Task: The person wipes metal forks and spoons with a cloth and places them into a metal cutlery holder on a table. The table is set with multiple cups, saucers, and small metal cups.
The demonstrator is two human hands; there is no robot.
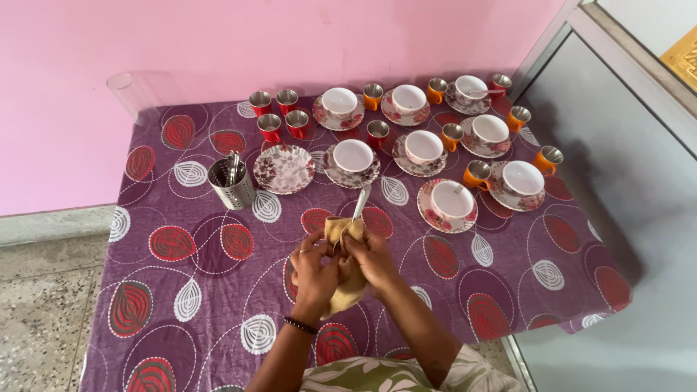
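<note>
Far left against the pink wall: a clear glass, standing on the desk at the edge of the purple patterned cloth. Right of it, a perforated metal holder with cutlery inside, then four small red cups in a cluster and a bare flowered saucer. Near centre, left hand with fingers closed on a tan cloth, a dark bracelet on the wrist. Touching it, right hand, fingers also closed, gripping the cloth around a spoon, whose metal end sticks up and away from the folds. Spoon and cloth held just above the desk, in front of the near row of crockery. Farther right, white cups on flowered saucers in rows, with small orange cups between them, reaching to the far right corner.
</note>
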